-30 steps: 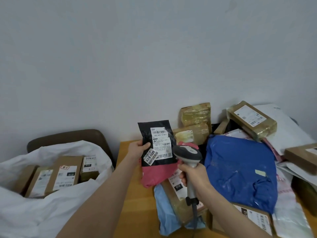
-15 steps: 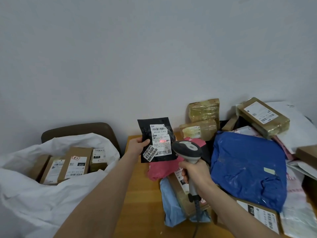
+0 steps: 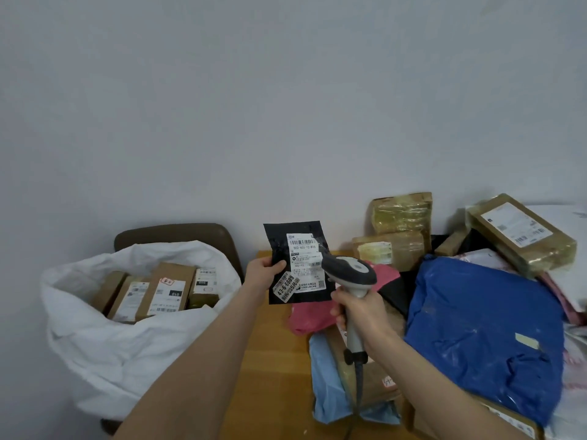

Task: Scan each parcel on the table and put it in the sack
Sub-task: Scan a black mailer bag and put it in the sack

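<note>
left hand holds black parcel; right hand grips scanner.

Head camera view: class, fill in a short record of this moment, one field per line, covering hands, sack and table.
Left hand: pinches the black parcel by its left edge, label towards camera
Right hand: grips the scanner, head near the label
Table: blue parcel, pink bag, taped brown parcels piled
Sack: white, open, left of table, brown boxes inside
Stage: black parcel not yet in sack

the flat black plastic mailer has a white label reading "502-602-12-B15" and a sticker "43-6-6609", and a brown cardboard box in the sack says "010"
</note>
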